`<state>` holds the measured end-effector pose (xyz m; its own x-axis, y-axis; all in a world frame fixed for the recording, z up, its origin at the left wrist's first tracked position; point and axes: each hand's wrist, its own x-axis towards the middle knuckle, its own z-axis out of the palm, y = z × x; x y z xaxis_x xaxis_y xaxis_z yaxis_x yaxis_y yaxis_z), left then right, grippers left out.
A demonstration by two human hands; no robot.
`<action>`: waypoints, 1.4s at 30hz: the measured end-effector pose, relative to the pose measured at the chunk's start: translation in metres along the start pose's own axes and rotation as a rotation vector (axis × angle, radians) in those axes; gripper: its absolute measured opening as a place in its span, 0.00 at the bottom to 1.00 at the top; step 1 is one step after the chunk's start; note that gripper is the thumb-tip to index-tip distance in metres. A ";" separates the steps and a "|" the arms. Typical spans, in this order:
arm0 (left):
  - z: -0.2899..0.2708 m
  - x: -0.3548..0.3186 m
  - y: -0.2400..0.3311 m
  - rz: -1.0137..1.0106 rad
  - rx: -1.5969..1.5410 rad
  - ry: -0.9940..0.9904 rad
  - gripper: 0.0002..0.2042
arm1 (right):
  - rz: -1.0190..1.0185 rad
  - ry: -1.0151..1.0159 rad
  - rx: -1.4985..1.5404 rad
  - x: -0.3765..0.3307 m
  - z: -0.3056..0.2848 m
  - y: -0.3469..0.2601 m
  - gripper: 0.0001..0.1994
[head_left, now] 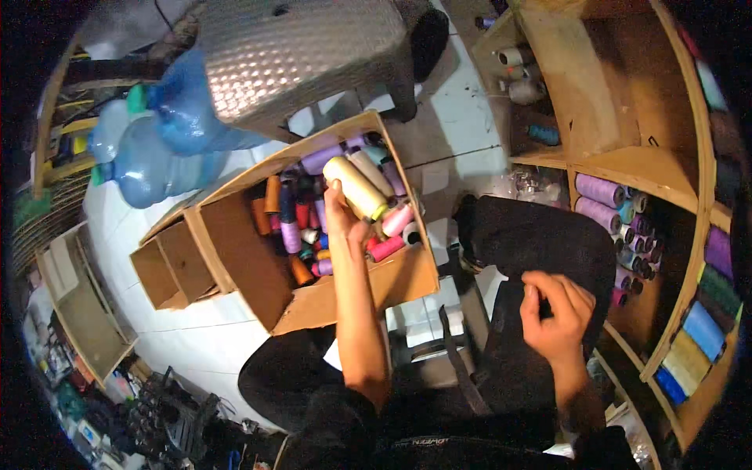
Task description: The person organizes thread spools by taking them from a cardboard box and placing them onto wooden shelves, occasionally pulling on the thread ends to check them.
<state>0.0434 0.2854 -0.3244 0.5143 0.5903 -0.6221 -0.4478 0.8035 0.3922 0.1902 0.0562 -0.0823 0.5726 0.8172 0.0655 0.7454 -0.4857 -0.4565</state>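
Over an open cardboard box (pixel 356 290), my left hand (pixel 338 210) is closed around a pale yellow thread spool (pixel 352 186). The spool tilts, its upper end pointing away and to the left. Below it the box holds several thread spools, among them a cream one (pixel 370 171), a pink one (pixel 397 220), a magenta one (pixel 385 249), a lilac one (pixel 291 237) and an orange one (pixel 300 271). Above my right knee, apart from the box, my right hand (pixel 558 315) is loosely closed, fingers curled toward the thumb, with nothing visible in it.
A wooden shelf unit (pixel 634 176) on the right holds purple spools (pixel 597 213) and others. A grey woven-textured stool (pixel 305 59) stands beyond the box, beside blue water bottles (pixel 184 110). Smaller cardboard compartments (pixel 176 266) adjoin the box on the left, over white floor tiles (pixel 188 352).
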 end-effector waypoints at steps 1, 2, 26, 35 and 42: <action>0.021 -0.018 0.006 0.010 -0.028 -0.114 0.25 | 0.037 -0.010 0.023 -0.002 -0.002 -0.001 0.05; 0.042 -0.036 0.012 0.018 -0.058 -0.230 0.26 | 0.044 -0.009 0.049 -0.002 -0.003 -0.002 0.06; 0.104 -0.320 0.040 0.150 -0.245 -0.796 0.34 | -0.004 0.319 0.724 -0.144 -0.089 -0.062 0.25; 0.088 -0.306 0.060 0.227 -0.193 -0.768 0.29 | 0.462 0.075 -0.352 -0.199 -0.085 0.141 0.18; 0.066 -0.293 0.079 0.297 -0.162 -0.717 0.30 | 0.608 -0.286 -0.700 -0.179 -0.058 0.189 0.10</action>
<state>-0.0944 0.1809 -0.0667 0.6777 0.7282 0.1028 -0.7128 0.6161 0.3352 0.2485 -0.2003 -0.1288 0.8916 0.3649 -0.2681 0.4367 -0.8493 0.2965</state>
